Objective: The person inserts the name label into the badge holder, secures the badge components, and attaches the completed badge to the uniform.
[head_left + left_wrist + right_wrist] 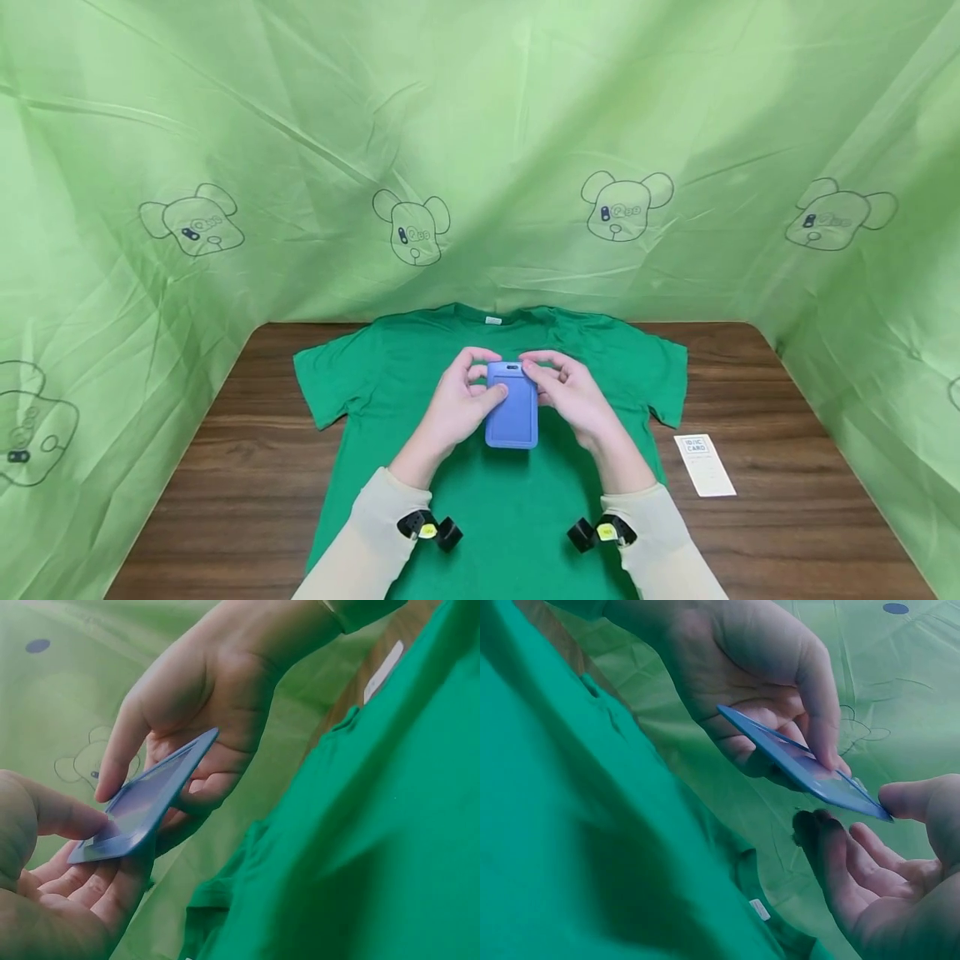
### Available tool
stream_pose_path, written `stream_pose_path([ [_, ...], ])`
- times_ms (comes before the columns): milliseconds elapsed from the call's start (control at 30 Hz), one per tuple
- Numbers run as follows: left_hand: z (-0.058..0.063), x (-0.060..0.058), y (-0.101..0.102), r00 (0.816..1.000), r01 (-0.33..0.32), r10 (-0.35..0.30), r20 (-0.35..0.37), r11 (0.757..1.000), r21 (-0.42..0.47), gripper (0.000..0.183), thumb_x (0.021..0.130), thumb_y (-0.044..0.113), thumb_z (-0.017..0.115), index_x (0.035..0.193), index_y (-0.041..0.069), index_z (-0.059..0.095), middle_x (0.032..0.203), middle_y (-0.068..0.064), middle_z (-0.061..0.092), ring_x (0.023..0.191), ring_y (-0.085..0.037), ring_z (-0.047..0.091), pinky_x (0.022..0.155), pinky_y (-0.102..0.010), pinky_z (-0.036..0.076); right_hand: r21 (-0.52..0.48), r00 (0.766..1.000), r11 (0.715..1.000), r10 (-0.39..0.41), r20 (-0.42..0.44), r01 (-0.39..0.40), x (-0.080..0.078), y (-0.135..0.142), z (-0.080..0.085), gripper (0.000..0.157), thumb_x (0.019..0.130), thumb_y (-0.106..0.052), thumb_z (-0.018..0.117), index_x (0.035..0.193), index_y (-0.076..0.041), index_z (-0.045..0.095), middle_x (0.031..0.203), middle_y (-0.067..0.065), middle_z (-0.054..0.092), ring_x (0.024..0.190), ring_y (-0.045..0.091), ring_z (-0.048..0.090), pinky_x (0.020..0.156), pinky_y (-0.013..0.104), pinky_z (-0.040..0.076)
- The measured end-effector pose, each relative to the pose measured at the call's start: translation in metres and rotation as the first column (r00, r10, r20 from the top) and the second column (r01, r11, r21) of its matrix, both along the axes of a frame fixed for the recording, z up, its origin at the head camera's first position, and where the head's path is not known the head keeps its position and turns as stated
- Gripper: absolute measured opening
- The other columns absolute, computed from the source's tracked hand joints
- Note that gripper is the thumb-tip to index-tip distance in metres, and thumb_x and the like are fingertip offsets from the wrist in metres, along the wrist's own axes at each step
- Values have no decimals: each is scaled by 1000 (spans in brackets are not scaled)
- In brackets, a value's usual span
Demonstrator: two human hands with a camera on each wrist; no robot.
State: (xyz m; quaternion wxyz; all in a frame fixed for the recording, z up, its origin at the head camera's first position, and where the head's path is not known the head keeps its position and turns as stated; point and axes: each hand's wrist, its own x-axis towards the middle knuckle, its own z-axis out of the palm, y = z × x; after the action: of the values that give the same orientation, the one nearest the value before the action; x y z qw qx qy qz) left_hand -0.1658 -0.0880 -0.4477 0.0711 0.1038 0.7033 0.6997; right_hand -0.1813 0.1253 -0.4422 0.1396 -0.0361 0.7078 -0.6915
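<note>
A blue badge holder [512, 417] with a slot at its top end is held upright over a green T-shirt [480, 517]. My left hand [461, 400] grips its left side, thumb pressed on the recessed front and fingers behind, as the left wrist view shows. At the top right corner, my right hand [570, 396] pinches the holder, its thumb on the corner. Several right fingers [877, 862] spread below the holder in the right wrist view. The T-shirt lies spread out, collar away from me, beneath both hands.
A white printed card [705, 465] lies on the brown wooden table [787, 517] to the right of the shirt. Light green sheeting [480, 125] with bear-head drawings hangs behind the table and on both sides.
</note>
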Motion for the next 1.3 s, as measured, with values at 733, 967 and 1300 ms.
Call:
stream_pose_path([
  [733, -1, 4, 8, 998, 50, -55, -37, 991, -127, 34, 102, 3, 72, 132, 9, 58, 108, -14, 77, 83, -24, 79, 73, -37, 66, -62, 983, 993, -105, -148, 97, -2, -2, 2, 45, 104, -16, 79, 145, -8, 64, 124, 16, 78, 108, 20, 78, 93, 29, 61],
  [967, -2, 4, 7, 992, 64, -84, -95, 980, -190, 35, 102, 2, 71, 133, 8, 58, 106, -12, 76, 71, -19, 73, 67, -32, 62, -40, 971, 992, -126, -202, 120, -1, -4, 3, 41, 103, -18, 81, 140, -7, 69, 115, 12, 76, 96, 18, 77, 84, 28, 63],
  [1300, -8, 5, 13, 988, 67, -89, -129, 983, -169, 35, 102, 1, 71, 133, 7, 58, 104, -14, 76, 63, -16, 67, 62, -28, 59, 2, 933, 988, -144, -330, 153, 3, 0, 6, 30, 102, -12, 80, 127, 1, 73, 108, 17, 76, 89, 18, 75, 79, 26, 62],
])
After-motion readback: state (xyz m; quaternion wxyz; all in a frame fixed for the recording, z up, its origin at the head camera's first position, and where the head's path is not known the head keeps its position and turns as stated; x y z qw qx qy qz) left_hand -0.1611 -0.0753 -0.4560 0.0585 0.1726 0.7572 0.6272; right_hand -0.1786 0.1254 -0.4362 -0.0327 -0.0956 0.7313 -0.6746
